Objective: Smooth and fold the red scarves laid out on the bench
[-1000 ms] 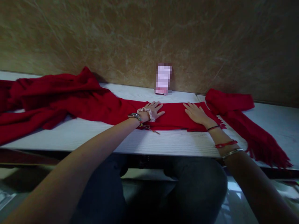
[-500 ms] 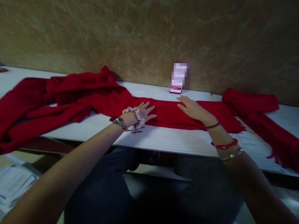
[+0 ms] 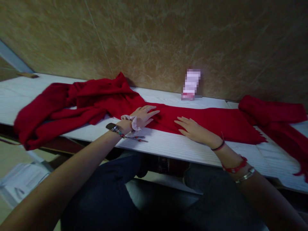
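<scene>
A long red scarf [image 3: 211,120] lies along a narrow white tabletop [image 3: 166,141], its middle stretch spread flat. My left hand [image 3: 143,116] rests on the cloth with fingers apart, wearing a ring, a scrunchie and a watch at the wrist. To its right, my right hand [image 3: 192,129] lies palm down over the near edge of the flat part, fingers outstretched. Left of both hands the red cloth is bunched in loose folds. At the right end a fringed edge shows, and another red fringed piece [image 3: 271,110] lies folded beyond it.
A phone [image 3: 192,84], its screen blurred out, leans against the brown marbled wall [image 3: 149,41] behind the table. White papers [image 3: 26,179] sit low at the left. My legs are under the table's front edge.
My right hand has come down toward the near edge of the scarf, and my left hand has stayed on the cloth. The view has shifted left.
</scene>
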A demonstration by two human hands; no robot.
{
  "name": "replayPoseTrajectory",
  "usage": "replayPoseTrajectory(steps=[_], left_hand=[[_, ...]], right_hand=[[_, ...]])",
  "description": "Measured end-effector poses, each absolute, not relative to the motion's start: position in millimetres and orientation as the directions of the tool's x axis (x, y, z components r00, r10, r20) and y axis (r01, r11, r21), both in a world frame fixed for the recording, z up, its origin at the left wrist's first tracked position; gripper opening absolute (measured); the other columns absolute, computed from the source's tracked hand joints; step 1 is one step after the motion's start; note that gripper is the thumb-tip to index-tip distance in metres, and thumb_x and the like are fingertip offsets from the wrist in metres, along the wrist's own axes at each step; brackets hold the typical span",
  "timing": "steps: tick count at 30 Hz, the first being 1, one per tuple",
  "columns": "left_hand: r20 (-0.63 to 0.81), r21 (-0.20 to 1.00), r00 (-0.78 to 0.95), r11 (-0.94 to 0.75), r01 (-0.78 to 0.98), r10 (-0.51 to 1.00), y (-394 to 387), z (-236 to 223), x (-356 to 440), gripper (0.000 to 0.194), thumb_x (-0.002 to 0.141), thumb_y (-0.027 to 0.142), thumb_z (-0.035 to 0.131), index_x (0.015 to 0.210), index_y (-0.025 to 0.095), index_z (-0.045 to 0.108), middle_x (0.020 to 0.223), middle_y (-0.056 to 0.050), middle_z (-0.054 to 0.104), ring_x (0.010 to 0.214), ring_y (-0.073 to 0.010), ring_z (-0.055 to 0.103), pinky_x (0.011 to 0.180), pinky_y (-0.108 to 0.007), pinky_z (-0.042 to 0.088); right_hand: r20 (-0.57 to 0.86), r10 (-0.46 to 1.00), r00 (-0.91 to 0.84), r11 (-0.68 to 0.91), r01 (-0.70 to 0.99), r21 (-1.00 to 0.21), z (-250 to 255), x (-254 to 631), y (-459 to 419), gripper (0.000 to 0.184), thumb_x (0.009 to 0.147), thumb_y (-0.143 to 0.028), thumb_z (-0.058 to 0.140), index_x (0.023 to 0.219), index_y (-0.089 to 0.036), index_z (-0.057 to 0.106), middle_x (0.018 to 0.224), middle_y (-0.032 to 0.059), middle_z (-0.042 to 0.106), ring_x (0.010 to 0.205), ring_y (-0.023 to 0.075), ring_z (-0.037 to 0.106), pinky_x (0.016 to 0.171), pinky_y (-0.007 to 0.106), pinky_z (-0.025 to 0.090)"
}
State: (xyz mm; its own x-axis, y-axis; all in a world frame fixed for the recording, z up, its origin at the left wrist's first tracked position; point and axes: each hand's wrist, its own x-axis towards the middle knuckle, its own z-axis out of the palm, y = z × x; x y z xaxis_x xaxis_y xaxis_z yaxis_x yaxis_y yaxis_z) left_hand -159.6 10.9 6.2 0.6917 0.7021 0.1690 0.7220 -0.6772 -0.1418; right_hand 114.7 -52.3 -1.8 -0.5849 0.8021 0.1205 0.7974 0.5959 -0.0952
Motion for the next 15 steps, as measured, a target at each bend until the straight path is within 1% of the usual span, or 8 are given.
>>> replayPoseTrajectory(steps=[2, 4, 6, 7, 9, 11, 13, 15], left_hand=[[0.16, -0.151, 0.69, -0.673, 0.724, 0.706, 12, 10, -156, 0.044, 0.087, 0.015, 0.035, 0.13, 0.021, 0.041, 0.133, -0.007, 0.042, 0.122, -0.0216, 0.036, 0.099, -0.039, 0.03], [0.132, -0.142, 0.673, -0.658, 0.739, 0.728, 13, 13, -151, 0.047, 0.083, 0.009, 0.036, 0.127, 0.019, 0.045, 0.122, -0.008, 0.052, 0.114, -0.021, 0.044, 0.097, -0.038, 0.032], [0.125, -0.123, 0.656, -0.645, 0.754, 0.744, 15, 14, -148, 0.046, 0.079, 0.009, 0.041, 0.123, 0.018, 0.05, 0.109, -0.009, 0.058, 0.103, -0.0212, 0.051, 0.093, -0.038, 0.036], [0.135, -0.107, 0.66, -0.651, 0.752, 0.739, 16, 14, -147, 0.045, 0.077, 0.011, 0.044, 0.121, 0.018, 0.052, 0.106, -0.008, 0.058, 0.1, -0.0216, 0.053, 0.091, -0.038, 0.037], [0.183, -0.059, 0.699, -0.702, 0.709, 0.691, 18, 13, -145, 0.044, 0.073, 0.016, 0.051, 0.116, 0.019, 0.056, 0.11, -0.008, 0.056, 0.102, -0.0226, 0.052, 0.09, -0.038, 0.039], [0.246, 0.007, 0.743, -0.768, 0.64, 0.622, 20, 9, -142, 0.042, 0.073, 0.022, 0.054, 0.115, 0.019, 0.056, 0.121, -0.009, 0.051, 0.11, -0.0228, 0.047, 0.093, -0.036, 0.037], [0.265, 0.055, 0.763, -0.8, 0.598, 0.589, 23, 4, -138, 0.04, 0.078, 0.027, 0.049, 0.117, 0.019, 0.053, 0.125, -0.008, 0.049, 0.116, -0.0214, 0.043, 0.096, -0.035, 0.035], [0.214, 0.059, 0.77, -0.794, 0.604, 0.601, 26, 1, -134, 0.037, 0.083, 0.024, 0.042, 0.118, 0.019, 0.052, 0.119, -0.007, 0.055, 0.114, -0.0195, 0.046, 0.096, -0.035, 0.034]], right_hand=[[0.128, 0.797, -0.59, 0.602, 0.794, -0.089, -4, 113, -52, 0.046, 0.091, -0.036, 0.032, 0.132, -0.017, 0.04, 0.14, 0.0122, 0.037, 0.127, 0.0265, 0.033, 0.101, 0.051, 0.029], [0.13, 0.798, -0.588, 0.6, 0.796, -0.085, -6, 113, -51, 0.046, 0.091, -0.035, 0.033, 0.132, -0.016, 0.041, 0.139, 0.0125, 0.037, 0.127, 0.0274, 0.033, 0.1, 0.052, 0.03], [0.131, 0.802, -0.582, 0.595, 0.799, -0.092, -6, 114, -50, 0.045, 0.09, -0.034, 0.035, 0.131, -0.016, 0.043, 0.138, 0.0123, 0.039, 0.127, 0.0271, 0.034, 0.1, 0.051, 0.03], [0.131, 0.804, -0.58, 0.593, 0.799, -0.097, -6, 114, -49, 0.044, 0.09, -0.033, 0.035, 0.13, -0.016, 0.044, 0.138, 0.0118, 0.04, 0.127, 0.0265, 0.034, 0.101, 0.05, 0.03], [0.13, 0.807, -0.577, 0.59, 0.799, -0.116, -5, 113, -48, 0.042, 0.09, -0.031, 0.035, 0.128, -0.016, 0.047, 0.136, 0.0107, 0.043, 0.126, 0.0251, 0.035, 0.101, 0.048, 0.031], [0.131, 0.811, -0.57, 0.584, 0.799, -0.141, -3, 112, -48, 0.04, 0.09, -0.029, 0.036, 0.126, -0.016, 0.049, 0.134, 0.0105, 0.045, 0.126, 0.0246, 0.036, 0.101, 0.048, 0.032], [0.144, 0.818, -0.556, 0.575, 0.799, -0.179, -1, 110, -48, 0.039, 0.09, -0.028, 0.037, 0.124, -0.015, 0.051, 0.132, 0.0108, 0.047, 0.124, 0.0246, 0.038, 0.101, 0.047, 0.032], [0.166, 0.82, -0.549, 0.573, 0.786, -0.232, 3, 109, -49, 0.037, 0.089, -0.027, 0.038, 0.121, -0.016, 0.053, 0.129, 0.0106, 0.051, 0.122, 0.0234, 0.042, 0.1, 0.046, 0.034]])
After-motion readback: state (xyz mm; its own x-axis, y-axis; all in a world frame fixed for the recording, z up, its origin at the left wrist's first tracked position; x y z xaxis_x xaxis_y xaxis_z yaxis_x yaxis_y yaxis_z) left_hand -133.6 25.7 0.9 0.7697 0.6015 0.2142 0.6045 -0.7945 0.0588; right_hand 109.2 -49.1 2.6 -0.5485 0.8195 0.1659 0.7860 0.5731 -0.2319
